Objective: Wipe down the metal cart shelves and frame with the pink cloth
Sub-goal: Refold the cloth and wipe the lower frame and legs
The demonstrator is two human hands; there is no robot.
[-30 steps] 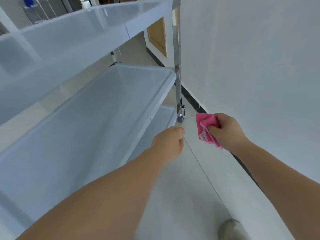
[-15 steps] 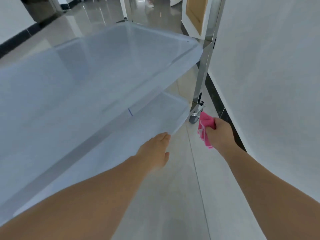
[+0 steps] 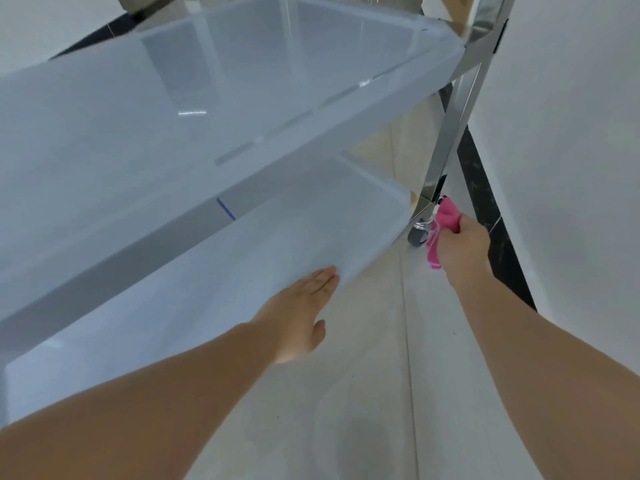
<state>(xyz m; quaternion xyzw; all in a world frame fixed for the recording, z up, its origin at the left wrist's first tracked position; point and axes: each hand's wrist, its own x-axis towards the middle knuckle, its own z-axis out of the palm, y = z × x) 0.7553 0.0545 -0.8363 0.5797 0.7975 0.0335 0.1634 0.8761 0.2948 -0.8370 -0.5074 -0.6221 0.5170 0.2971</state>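
The cart's bottom shelf (image 3: 363, 216) and the shelf above it (image 3: 311, 81) fill the left and middle, both covered in pale film. A shiny metal corner post (image 3: 453, 123) runs down at the right to a caster wheel (image 3: 417, 235). My right hand (image 3: 464, 247) grips the bunched pink cloth (image 3: 445, 220) and holds it against the foot of that post, just above the wheel. My left hand (image 3: 301, 310) lies flat with straight fingers, its fingertips at the front edge of the bottom shelf.
A white wall (image 3: 571, 150) with a black skirting strip (image 3: 491, 209) stands close on the right of the cart. Pale floor tiles (image 3: 381, 393) stretch below my arms. A wooden panel shows behind the post at the top right.
My right hand has carried the cloth forward to the foot of the corner post by the wheel. My left hand has opened flat and reached the bottom shelf's edge. The view has dipped lower.
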